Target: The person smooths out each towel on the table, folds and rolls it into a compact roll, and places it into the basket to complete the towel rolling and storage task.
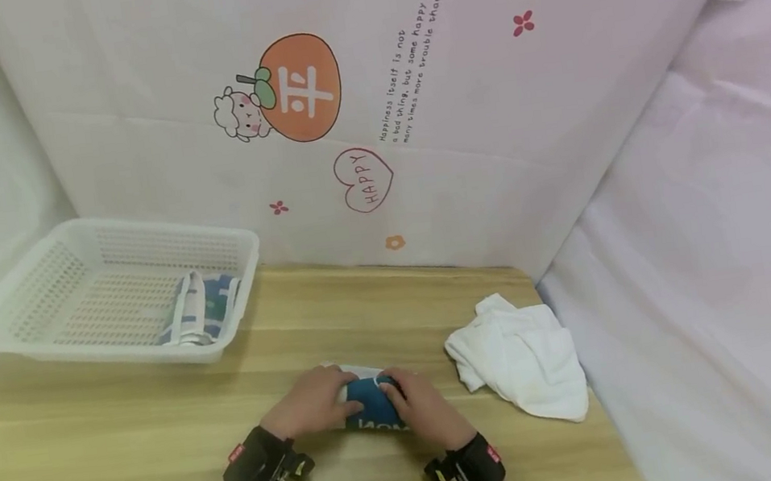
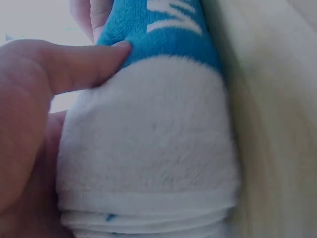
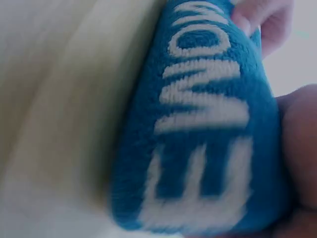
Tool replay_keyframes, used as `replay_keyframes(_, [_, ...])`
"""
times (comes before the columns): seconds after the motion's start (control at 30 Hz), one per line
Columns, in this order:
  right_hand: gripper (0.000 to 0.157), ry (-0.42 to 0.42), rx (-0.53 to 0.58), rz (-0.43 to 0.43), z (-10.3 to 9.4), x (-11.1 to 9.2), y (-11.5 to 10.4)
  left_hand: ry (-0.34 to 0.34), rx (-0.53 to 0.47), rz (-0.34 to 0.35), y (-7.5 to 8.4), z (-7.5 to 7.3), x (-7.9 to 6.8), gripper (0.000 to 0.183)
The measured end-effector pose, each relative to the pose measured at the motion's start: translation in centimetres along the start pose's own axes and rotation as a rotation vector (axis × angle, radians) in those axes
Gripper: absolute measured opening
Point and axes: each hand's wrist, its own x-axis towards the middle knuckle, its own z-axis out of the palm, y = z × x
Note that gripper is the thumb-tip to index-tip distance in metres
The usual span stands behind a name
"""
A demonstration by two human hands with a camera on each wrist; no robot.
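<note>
Blue-and-white plush towel (image 2: 153,129), thickly folded, fingers (image 2: 81,64) gripping

Wood-grain tabletop (image 1: 324,305), rounded at one corner

A white perforated plastic basket (image 1: 133,356) stands at the far left; a crumpled white cloth (image 1: 527,358) lies by the right edge. Between them, nearer the front, a folded blue-and-white towel (image 1: 372,401) is on or just above the wood.

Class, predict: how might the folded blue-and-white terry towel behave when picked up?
The folded blue-and-white terry towel would likely unfold if lifted by one layer, since separate stacked edges show. Its fuzzy pile suggests little slipping.
</note>
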Motion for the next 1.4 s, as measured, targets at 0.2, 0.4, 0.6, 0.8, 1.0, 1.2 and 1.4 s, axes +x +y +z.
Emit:
replay_keyframes(0.2, [0.054, 0.109, -0.437, -0.095, -0.3, -0.8, -3.4, -0.093, -0.191, -0.156, -0.8, -0.6, 0.8, 0.042])
replay_keyframes(0.4, [0.061, 0.054, -0.406, -0.111, 0.1, 0.7, -2.3, 0.065, -0.124, -0.188, -0.4, 0.1, 0.9, 0.049])
replay_keyframes(0.6, [0.055, -0.097, -0.174, -0.140, -1.2, 3.1, 0.3, 0.196, 0.139, -0.056, 0.9, 0.6, 0.8, 0.051])
replay_keyframes(0.8, [0.064, -0.125, -0.299, -0.139, -1.2, 3.1, 0.0, 0.130, 0.172, -0.065, 0.6, 0.8, 1.2, 0.062])
replay_keyframes(1.0, [0.074, -0.030, -0.390, -0.112, 0.1, 2.3, -0.5, 0.047, 0.133, -0.046, 0.5, -0.3, 2.0, 0.042])
replay_keyframes(1.2, [0.061, -0.004, -0.321, -0.219, 0.1, 2.7, 0.0, 0.008, 0.173, -0.073, 3.3, 0.1, 1.2, 0.032])
replay_keyframes(1.4, [0.055, -0.093, -0.270, -0.266, 0.0, 3.5, 0.7, 0.096, 0.355, -0.122, 5.4, 0.5, -0.3, 0.053])
